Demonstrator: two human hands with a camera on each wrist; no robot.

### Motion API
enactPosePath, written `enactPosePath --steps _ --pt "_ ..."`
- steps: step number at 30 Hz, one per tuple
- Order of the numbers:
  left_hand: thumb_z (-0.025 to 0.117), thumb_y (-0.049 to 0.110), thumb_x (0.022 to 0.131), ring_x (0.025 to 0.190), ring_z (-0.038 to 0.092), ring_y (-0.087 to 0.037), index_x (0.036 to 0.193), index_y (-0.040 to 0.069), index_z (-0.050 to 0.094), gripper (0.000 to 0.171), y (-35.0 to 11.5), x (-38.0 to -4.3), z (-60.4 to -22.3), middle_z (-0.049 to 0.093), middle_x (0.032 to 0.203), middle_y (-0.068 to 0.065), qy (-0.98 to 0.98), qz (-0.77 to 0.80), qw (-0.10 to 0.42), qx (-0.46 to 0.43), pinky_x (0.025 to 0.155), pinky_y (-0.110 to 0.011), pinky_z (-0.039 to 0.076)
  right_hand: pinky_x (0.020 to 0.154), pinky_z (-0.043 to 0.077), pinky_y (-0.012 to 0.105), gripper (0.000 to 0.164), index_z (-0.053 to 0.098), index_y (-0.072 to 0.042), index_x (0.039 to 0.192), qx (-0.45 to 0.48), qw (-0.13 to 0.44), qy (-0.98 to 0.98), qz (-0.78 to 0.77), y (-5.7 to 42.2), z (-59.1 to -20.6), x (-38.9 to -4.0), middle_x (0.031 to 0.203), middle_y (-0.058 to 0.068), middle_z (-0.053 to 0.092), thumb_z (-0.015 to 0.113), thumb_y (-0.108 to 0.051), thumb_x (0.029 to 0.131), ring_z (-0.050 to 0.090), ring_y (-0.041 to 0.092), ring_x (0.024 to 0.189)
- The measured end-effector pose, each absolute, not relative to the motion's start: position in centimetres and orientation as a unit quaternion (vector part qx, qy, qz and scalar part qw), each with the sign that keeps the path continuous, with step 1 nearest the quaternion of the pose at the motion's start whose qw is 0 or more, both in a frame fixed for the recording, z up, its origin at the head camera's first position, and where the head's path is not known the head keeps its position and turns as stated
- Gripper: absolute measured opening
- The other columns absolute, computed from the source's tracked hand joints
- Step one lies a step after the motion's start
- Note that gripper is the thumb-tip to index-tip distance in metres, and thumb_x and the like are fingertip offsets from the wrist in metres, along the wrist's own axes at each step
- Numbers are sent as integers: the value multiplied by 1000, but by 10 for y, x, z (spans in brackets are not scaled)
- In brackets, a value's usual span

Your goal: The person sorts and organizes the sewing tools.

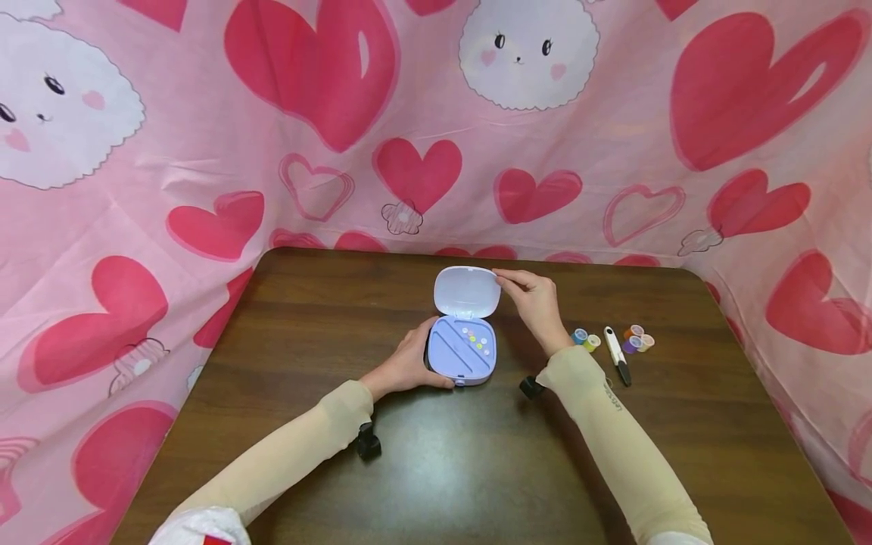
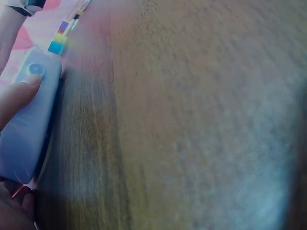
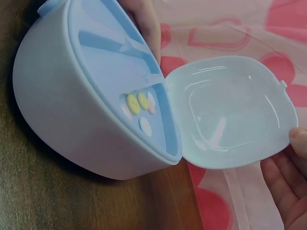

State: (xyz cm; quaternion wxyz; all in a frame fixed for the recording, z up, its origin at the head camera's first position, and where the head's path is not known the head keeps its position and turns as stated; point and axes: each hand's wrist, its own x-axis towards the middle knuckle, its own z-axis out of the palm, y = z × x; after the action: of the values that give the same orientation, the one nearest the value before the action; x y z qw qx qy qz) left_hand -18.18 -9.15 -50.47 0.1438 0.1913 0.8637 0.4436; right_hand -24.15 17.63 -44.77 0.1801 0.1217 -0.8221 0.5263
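A lilac plastic box (image 1: 444, 344) with a hinged lid sits on the table, its translucent lid (image 1: 468, 291) raised. My left hand (image 1: 409, 363) grips the box from its left side. In the left wrist view the thumb lies against the round front catch (image 2: 35, 70), and other fingers curl at the far bottom edge. With thumb and fingers, my right hand (image 1: 534, 303) pinches the lid's upper right edge. Small white, yellow and pink buttons (image 3: 133, 104) lie in the right-hand part of the divided tray inside; the compartments to the left of them hold nothing visible.
Right of my right wrist are a blue spool (image 1: 580, 336) and a yellow spool (image 1: 592, 343). A slim white tool with a black end (image 1: 617, 356) lies beside them. Beyond it stand orange, purple and pale spools (image 1: 646, 343). A heart-patterned cloth (image 1: 415, 170) hangs behind the table.
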Motion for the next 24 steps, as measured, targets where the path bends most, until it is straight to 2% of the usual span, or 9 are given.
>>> enactPosePath --steps 10,19,24 --pt "99 35 70 147 33 -34 166 11 19 127 -92 -181 -505 34 164 -13 864 442 155 186 119 -57 30 86 53 13 24 80 -7 118 93 156 -817 547 178 -453 -245 114 13 77 77 -16 96 73 24 106" --pt "99 35 70 146 34 -35 165 11 20 126 -91 -180 -505 34 164 -14 864 442 156 187 118 -57 32 86 56 17 22 80 -5 117 73 148 -808 566 178 -459 -247 116 13 77 76 -13 97 73 18 105" --pt "99 35 70 146 34 -35 165 11 20 126 -91 -180 -504 34 163 -14 864 443 153 185 118 -57 32 88 56 19 24 79 -5 119 68 135 -801 579 178 -461 -248 118 14 76 75 -15 98 73 22 106"
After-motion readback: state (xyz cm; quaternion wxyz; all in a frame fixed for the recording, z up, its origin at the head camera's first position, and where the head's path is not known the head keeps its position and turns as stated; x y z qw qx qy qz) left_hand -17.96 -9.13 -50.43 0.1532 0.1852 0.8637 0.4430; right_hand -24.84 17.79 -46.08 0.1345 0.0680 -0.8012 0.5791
